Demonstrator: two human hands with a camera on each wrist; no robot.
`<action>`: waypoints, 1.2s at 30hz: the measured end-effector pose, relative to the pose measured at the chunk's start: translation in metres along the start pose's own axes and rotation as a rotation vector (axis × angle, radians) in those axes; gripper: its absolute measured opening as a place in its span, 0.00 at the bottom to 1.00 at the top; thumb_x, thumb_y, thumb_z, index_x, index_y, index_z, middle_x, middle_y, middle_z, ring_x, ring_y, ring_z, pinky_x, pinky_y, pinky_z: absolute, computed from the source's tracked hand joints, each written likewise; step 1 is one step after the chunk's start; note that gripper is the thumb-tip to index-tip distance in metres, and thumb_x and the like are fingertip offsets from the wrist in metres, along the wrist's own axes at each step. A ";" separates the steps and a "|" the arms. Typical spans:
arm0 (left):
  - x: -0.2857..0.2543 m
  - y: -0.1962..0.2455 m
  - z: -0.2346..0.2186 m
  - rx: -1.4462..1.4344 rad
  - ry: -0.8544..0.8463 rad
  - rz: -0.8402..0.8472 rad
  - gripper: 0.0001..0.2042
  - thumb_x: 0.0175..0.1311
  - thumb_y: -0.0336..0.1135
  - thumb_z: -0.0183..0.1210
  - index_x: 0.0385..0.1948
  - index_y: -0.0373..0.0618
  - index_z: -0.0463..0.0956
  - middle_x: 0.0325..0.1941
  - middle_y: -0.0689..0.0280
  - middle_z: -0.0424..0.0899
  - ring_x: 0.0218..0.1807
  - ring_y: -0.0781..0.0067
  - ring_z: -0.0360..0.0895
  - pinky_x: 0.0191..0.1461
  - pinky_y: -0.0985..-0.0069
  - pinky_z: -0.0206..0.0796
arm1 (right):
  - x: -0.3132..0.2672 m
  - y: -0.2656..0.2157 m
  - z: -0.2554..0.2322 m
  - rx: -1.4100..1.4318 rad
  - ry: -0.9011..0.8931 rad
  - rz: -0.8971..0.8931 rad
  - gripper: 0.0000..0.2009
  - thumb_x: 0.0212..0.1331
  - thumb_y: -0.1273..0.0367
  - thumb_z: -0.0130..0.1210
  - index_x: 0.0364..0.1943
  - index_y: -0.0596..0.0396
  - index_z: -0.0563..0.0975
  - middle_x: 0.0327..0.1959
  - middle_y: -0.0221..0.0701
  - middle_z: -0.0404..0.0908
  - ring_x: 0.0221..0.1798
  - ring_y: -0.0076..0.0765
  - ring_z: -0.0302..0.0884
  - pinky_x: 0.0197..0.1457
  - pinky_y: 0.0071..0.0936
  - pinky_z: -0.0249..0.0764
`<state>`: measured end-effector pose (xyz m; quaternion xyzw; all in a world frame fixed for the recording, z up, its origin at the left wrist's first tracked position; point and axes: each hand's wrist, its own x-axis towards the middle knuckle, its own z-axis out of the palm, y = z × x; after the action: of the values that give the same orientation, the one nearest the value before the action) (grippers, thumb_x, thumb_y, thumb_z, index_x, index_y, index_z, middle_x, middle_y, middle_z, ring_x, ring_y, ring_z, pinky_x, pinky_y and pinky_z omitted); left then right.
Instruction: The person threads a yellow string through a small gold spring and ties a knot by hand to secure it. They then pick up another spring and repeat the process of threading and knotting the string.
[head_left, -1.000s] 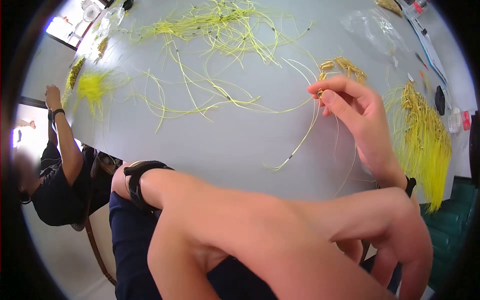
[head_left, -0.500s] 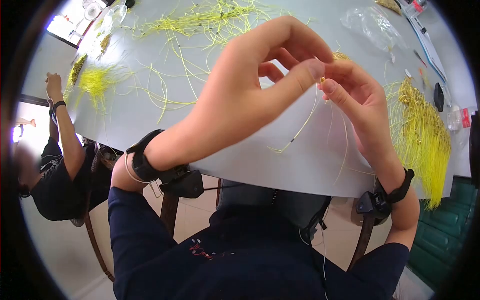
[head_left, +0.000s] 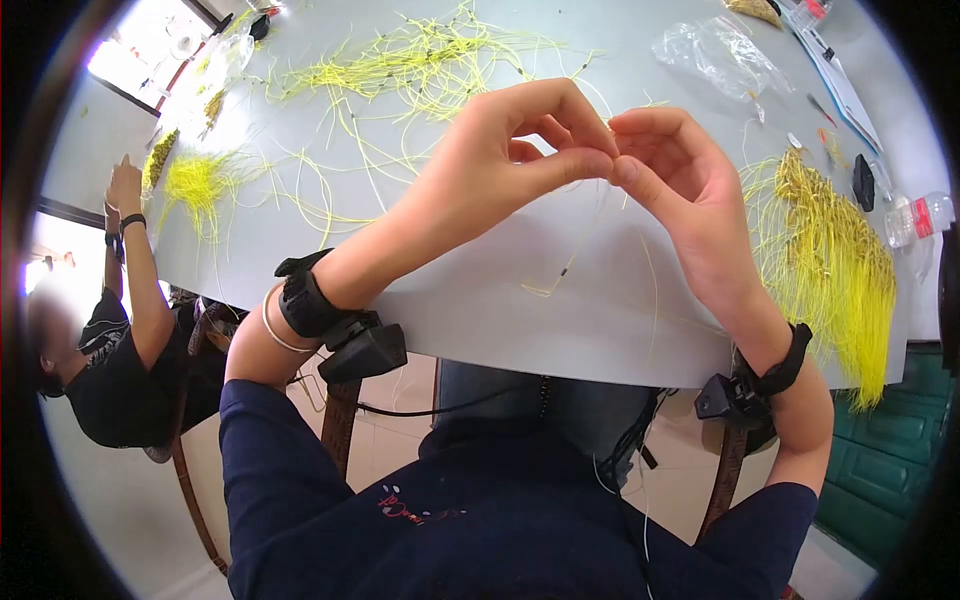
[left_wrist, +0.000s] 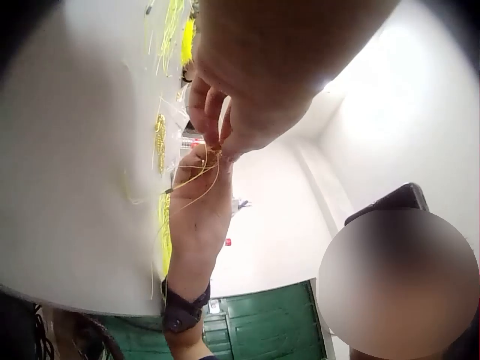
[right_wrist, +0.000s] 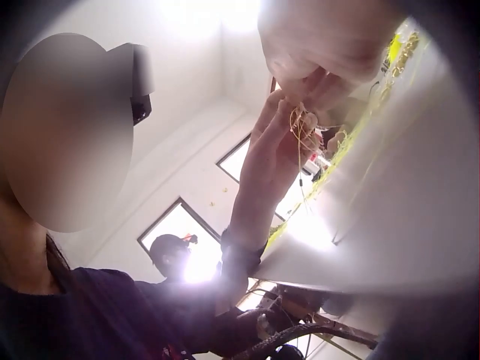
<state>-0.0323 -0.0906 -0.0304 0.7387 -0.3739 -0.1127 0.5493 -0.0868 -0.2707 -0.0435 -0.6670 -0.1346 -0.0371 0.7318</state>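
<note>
Above the table, my left hand [head_left: 505,150] and right hand [head_left: 695,195] meet fingertip to fingertip. Each thumb presses against bent fingers in a pinch. Thin yellow cords [left_wrist: 196,178] come out from between the fingertips in the left wrist view, and loop below them as yellow strands [right_wrist: 298,131] in the right wrist view. One cord carries a small dark sleeve [head_left: 565,272] near its frayed lower end. The fingers hide most of what they pinch, so I cannot tell whether the small gold piece is still there.
A tangle of yellow cords [head_left: 400,65] spreads across the table's far side. Gold-topped yellow tassels [head_left: 840,270] lie at the right, near a bottle [head_left: 915,220] and a clear plastic bag [head_left: 715,55]. Another person [head_left: 125,340] sits at the left beside yellow fibres [head_left: 197,190].
My left arm has swung from across my body, close to the head camera, up to the right hand. The fingertips of both hands now meet; the right hand earlier pinched a small gold piece alone.
</note>
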 end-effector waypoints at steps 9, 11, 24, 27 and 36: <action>0.000 -0.016 0.001 0.055 0.023 -0.112 0.05 0.61 0.32 0.53 0.34 0.41 0.71 0.36 0.69 0.79 0.37 0.83 0.73 0.37 0.84 0.64 | 0.003 0.004 -0.009 -0.142 0.152 0.043 0.13 0.56 0.70 0.55 0.44 0.59 0.71 0.34 0.29 0.76 0.37 0.21 0.74 0.42 0.18 0.69; -0.001 -0.019 0.002 0.055 -0.033 -0.089 0.06 0.62 0.33 0.52 0.34 0.42 0.70 0.31 0.70 0.80 0.35 0.84 0.74 0.35 0.86 0.62 | 0.002 0.003 -0.008 -0.137 0.132 0.054 0.15 0.56 0.70 0.55 0.46 0.59 0.70 0.33 0.29 0.76 0.36 0.21 0.74 0.41 0.18 0.69; 0.003 -0.013 -0.011 0.212 0.083 -0.144 0.08 0.61 0.36 0.53 0.34 0.42 0.72 0.32 0.69 0.79 0.37 0.85 0.75 0.33 0.86 0.61 | 0.007 0.006 -0.015 -0.011 0.203 0.048 0.13 0.55 0.70 0.54 0.44 0.60 0.73 0.35 0.29 0.77 0.38 0.20 0.73 0.44 0.18 0.67; 0.003 -0.014 -0.009 0.250 0.037 -0.002 0.08 0.61 0.36 0.53 0.34 0.42 0.73 0.36 0.66 0.80 0.40 0.83 0.74 0.37 0.83 0.63 | 0.006 0.007 -0.016 0.006 0.167 0.060 0.09 0.55 0.71 0.53 0.39 0.59 0.76 0.36 0.29 0.78 0.39 0.20 0.73 0.45 0.19 0.67; 0.003 -0.012 -0.007 -0.338 -0.004 -0.182 0.08 0.62 0.38 0.53 0.32 0.45 0.74 0.43 0.67 0.78 0.41 0.85 0.70 0.44 0.84 0.62 | 0.001 0.003 -0.009 -0.094 -0.118 0.035 0.07 0.58 0.69 0.51 0.36 0.58 0.76 0.34 0.27 0.77 0.41 0.20 0.73 0.45 0.18 0.67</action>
<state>-0.0210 -0.0866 -0.0377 0.6667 -0.2821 -0.2245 0.6523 -0.0836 -0.2790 -0.0463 -0.7039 -0.1639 0.0086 0.6911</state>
